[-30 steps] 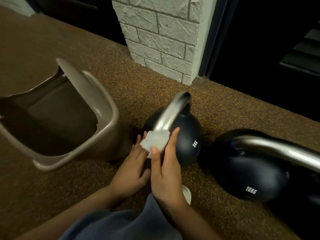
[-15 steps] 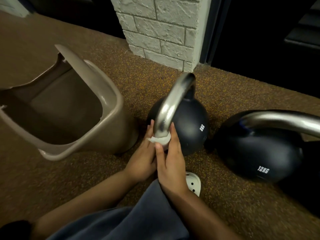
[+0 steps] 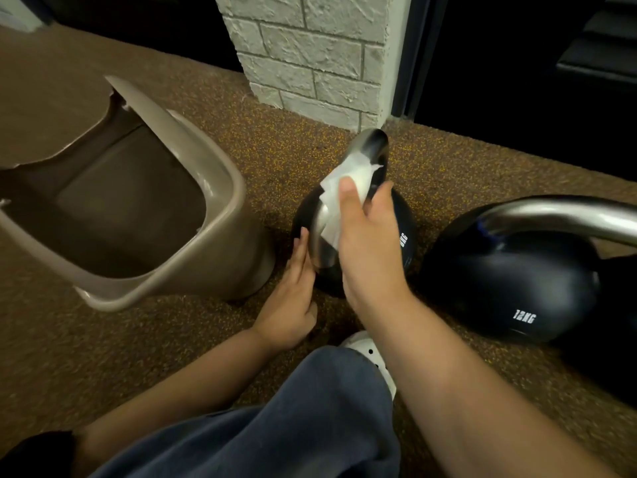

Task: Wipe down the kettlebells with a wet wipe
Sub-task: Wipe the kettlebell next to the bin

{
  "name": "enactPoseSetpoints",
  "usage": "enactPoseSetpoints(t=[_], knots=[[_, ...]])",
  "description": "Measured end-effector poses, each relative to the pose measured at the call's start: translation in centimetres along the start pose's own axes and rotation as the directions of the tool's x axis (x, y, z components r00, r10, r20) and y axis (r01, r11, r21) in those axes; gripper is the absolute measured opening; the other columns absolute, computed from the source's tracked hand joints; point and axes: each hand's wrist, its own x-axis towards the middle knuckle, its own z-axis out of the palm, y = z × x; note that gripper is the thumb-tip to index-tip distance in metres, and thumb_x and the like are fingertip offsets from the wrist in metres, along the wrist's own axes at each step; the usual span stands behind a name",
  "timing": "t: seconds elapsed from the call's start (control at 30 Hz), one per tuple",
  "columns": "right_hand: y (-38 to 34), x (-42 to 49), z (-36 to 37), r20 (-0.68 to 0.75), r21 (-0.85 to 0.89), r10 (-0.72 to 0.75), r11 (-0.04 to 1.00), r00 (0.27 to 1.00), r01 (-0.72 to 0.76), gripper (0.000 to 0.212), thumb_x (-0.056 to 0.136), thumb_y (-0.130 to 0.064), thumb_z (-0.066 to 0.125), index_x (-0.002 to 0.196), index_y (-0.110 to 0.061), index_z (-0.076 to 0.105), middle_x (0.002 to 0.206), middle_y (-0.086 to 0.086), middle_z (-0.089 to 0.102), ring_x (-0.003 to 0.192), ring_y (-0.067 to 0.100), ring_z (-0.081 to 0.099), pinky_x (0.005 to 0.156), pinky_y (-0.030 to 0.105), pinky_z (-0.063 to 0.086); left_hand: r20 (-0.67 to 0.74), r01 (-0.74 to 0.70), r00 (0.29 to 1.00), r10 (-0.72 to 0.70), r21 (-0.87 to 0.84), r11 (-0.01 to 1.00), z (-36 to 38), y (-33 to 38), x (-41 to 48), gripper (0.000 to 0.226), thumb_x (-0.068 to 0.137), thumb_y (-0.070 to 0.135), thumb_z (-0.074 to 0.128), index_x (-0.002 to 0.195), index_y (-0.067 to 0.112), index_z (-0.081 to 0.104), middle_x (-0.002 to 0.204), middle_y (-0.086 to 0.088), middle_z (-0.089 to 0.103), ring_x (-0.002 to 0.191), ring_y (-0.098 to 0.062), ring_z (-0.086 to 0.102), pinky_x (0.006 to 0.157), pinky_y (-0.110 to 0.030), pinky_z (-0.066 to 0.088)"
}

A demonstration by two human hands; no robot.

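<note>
Kettlebell (image 3: 400,215), small, black, steel handle (image 3: 370,146): stands on the speckled floor (image 3: 448,160), directly under the right grip (image 3: 368,243). White side marking ends "KG"; digit unclear. Right grip clasps the wet wipe (image 3: 348,177) round the handle. Left grip (image 3: 289,305), fingers straight, rests flat against the bell's near-left side. Second kettlebell (image 3: 517,281), marked "12KG": right of the right grip. Beige bin (image 3: 220,188): left of the left grip.

glossy metal handle (image 3: 368,146), speckled rough floor (image 3: 448,174)
</note>
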Motion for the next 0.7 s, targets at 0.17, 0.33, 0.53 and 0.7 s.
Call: enactPoseSetpoints(t=[0.17, 0.33, 0.53, 0.7], knots=[[-2.3, 3.2, 0.5, -0.004, -0.071, -0.007, 0.997, 1.000, 0.007, 0.070, 0.101, -0.030, 0.036, 0.149, -0.014, -0.012, 0.160, 0.007, -0.002, 0.147, 0.019, 0.006, 0.115, 0.022, -0.001, 0.023, 0.010, 1.000, -0.010, 0.009, 1.000, 0.0, 0.2, 0.1, 0.095, 0.082, 0.001, 0.053, 0.146, 0.019, -0.015, 0.157, -0.008, -0.020, 0.146, -0.019, -0.014, 0.109, -0.011, -0.013], [-4.1, 6.8, 0.3, 0.071, -0.375, -0.169, 0.909, 0.983, 0.183, 0.058, 0.102, -0.022, 0.029, 0.150, -0.010, -0.003, 0.157, 0.007, -0.021, 0.144, 0.023, -0.020, 0.114, 0.028, -0.009, 0.043, 0.018, 0.999, -0.019, 0.023, 1.000, -0.2, 0.1, 0.1, 0.097, 0.083, 0.005, 0.054, 0.142, 0.025, -0.021, 0.157, -0.007, -0.020, 0.145, -0.018, -0.015, 0.106, -0.007, -0.014], [-4.1, 11.2, -1.3, 0.108, -0.312, -0.033, 0.948, 0.994, 0.065, 0.045, 0.102, -0.028, 0.032, 0.142, -0.010, 0.037, 0.151, 0.006, 0.035, 0.140, 0.020, 0.028, 0.117, 0.031, 0.017, 0.115, 0.047, 0.992, -0.049, 0.023, 0.999, -0.7, 0.0, 0.0, 0.093, 0.084, 0.005, 0.054, 0.139, 0.023, -0.019, 0.157, -0.012, -0.016, 0.145, -0.021, -0.013, 0.106, -0.007, -0.013], [-2.7, 7.7, 0.1, -0.085, -0.065, -0.120, 0.991, 0.989, 0.115, 0.043, 0.102, -0.027, 0.032, 0.143, -0.016, 0.036, 0.150, 0.003, 0.034, 0.139, 0.015, 0.027, 0.118, 0.032, 0.016, 0.157, 0.067, 0.985, -0.076, 0.059, 0.996, -1.0, 0.2, 0.1, 0.091, 0.085, 0.007, 0.053, 0.145, 0.018, -0.014, 0.157, -0.011, -0.016, 0.145, -0.020, -0.013, 0.118, -0.025, -0.001]])
